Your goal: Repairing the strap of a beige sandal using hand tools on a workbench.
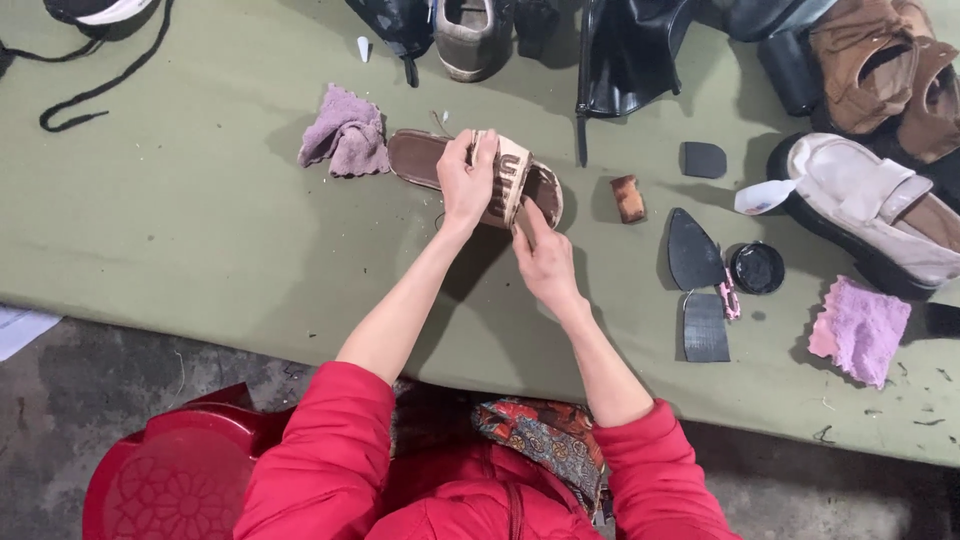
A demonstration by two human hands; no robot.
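Green table (200,220), hands (505,215) on sandal (415,158)

The sandal (480,175) is seen with a matt brown insole and a pale strap of woven cloth. The table (180,220) is covered by a dull green fabric, slightly rough. The two rags (345,132) are made of soft, fluffy cloth, lilac in colour. The black sole pieces (692,250) look like matt rubber. A glossy black surface is shown by the round tin (757,267). The stool (175,475) is of shiny red plastic. The sleeves (320,460) are of smooth red cloth.
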